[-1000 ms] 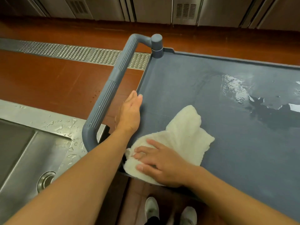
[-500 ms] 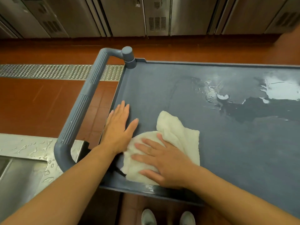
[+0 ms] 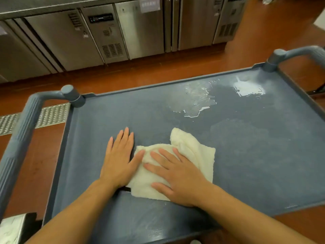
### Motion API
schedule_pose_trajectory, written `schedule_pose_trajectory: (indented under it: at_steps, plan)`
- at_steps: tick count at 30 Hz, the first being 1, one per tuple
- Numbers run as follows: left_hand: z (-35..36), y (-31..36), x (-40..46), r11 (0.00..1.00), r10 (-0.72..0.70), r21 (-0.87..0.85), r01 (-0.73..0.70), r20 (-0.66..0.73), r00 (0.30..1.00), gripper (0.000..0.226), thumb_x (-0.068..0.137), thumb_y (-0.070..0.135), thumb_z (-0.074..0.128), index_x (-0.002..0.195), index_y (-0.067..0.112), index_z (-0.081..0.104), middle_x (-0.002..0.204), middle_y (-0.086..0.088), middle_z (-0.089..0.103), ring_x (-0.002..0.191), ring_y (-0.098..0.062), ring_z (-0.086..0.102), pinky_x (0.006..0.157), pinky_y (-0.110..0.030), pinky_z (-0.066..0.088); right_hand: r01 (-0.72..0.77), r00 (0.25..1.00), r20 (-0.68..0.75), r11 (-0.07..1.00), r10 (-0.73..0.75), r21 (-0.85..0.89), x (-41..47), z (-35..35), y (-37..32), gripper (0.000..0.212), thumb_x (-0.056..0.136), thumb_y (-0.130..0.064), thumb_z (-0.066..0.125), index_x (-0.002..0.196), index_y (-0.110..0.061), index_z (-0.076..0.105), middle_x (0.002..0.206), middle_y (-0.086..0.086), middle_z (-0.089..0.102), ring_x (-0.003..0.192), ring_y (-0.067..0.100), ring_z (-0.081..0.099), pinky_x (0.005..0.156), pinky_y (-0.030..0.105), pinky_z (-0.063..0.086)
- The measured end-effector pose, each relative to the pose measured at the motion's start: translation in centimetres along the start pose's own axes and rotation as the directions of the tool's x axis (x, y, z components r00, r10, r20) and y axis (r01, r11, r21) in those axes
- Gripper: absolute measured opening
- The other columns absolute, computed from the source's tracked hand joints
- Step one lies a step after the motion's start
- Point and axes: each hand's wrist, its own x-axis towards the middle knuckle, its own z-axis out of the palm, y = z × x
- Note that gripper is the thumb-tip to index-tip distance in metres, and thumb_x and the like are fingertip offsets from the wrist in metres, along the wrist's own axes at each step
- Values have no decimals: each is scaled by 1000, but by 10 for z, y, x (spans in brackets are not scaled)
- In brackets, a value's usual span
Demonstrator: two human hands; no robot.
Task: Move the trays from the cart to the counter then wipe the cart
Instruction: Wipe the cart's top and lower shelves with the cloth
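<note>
A grey-blue cart (image 3: 263, 155) fills the view, its flat top shelf bare of trays. A crumpled white cloth (image 3: 195, 148) lies on the shelf near the front middle. My right hand (image 3: 177, 175) lies flat on the cloth with fingers spread, pressing it down. My left hand (image 3: 119, 159) rests flat on the shelf just left of the cloth, its thumb touching the cloth's edge. A wet patch (image 3: 198, 101) glistens on the far middle of the shelf, and a brighter wet glare (image 3: 248, 87) sits near the far right corner.
The cart's ribbed left handle (image 3: 19, 138) and right handle (image 3: 299, 53) rise at either end. Stainless steel cabinets (image 3: 105, 32) line the far wall across a red-brown floor. A metal floor drain grate (image 3: 51, 113) runs at left. A steel sink edge (image 3: 12, 228) shows bottom left.
Both hands and the cloth have slid right from the cart's left edge toward the shelf's middle. My view has lifted and swung right, so the whole shelf and the right handle show.
</note>
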Motion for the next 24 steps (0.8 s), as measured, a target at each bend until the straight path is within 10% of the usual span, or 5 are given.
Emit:
schedule_pose_trajectory:
  at_steps: [7,13,17,24]
  plan:
    - [2,-4,3,980,1,198,-20,94,996,97,80,88,-10,162,34,-6,169,4,-21,154,-10,-25,126,-41,-14,-283,956,-73,959,283,18,-18,-12,49,59,102,-66,20,158,-55,9,172,-14,-2,158,12,-10,128,44,-7]
    - [-2,27,12,986,-122,110,121,-2,993,97,86,79,6,161,21,24,172,-2,-1,158,-16,-9,127,-39,-8,-497,865,-67,868,496,15,-18,-28,83,70,95,-75,14,160,-51,4,172,-13,-9,157,15,-16,126,45,-13]
    - [26,94,19,973,-100,-219,72,-121,988,94,89,77,19,160,16,26,172,0,5,158,-12,-4,128,-42,-4,-468,883,-49,884,467,7,-9,-29,78,75,94,-78,19,160,-49,0,171,-13,-16,157,20,-20,123,58,-11]
    - [43,103,13,992,128,8,-129,-172,977,90,96,69,30,163,12,16,172,-8,0,159,-23,-2,126,-55,2,-30,1000,-1,985,31,-169,21,-26,91,59,103,-56,21,160,-46,8,173,1,9,159,31,3,123,65,5]
